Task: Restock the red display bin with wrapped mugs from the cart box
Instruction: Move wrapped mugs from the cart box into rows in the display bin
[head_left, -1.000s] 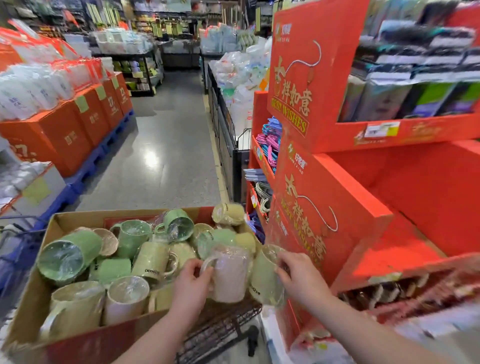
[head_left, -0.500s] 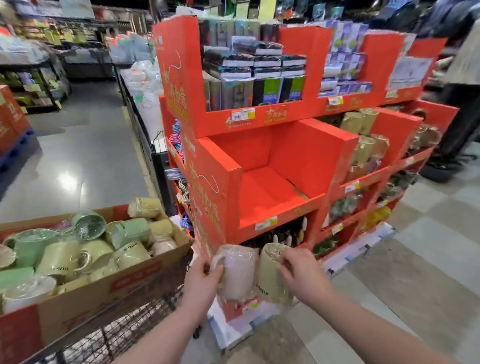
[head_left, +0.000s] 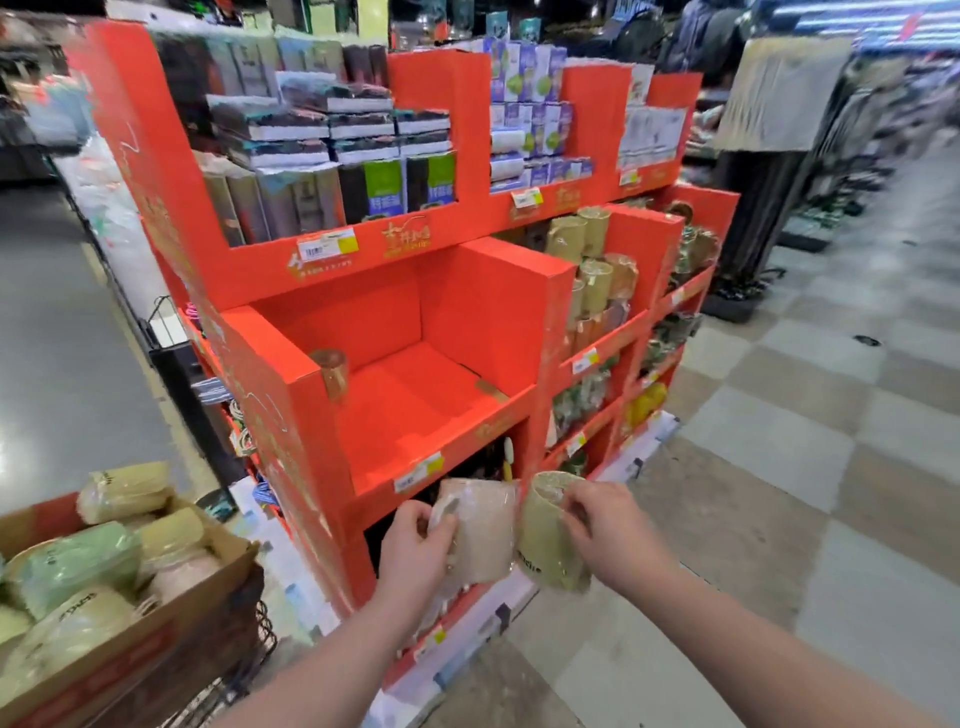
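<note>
Close below the camera, the left hand (head_left: 415, 551) grips a wrapped pink mug (head_left: 480, 530), fingers curled round its handle side, while the right hand (head_left: 608, 535) holds a wrapped green mug (head_left: 550, 540) with fingers curled over its rim. Both mugs touch side by side, held in front of the display just below the front lip of the red bin (head_left: 431, 457). At lower left, the cardboard box (head_left: 171, 618) rests on the wire cart (head_left: 244, 644) and holds more wrapped mugs in green, yellow and pink. Farther back, inside the bin, a lone mug (head_left: 330, 371) stands against the left wall. To its right, a neighbouring compartment (head_left: 597, 270) is stacked with wrapped mugs, and above, a shelf (head_left: 363, 249) carries boxed goods.
</note>
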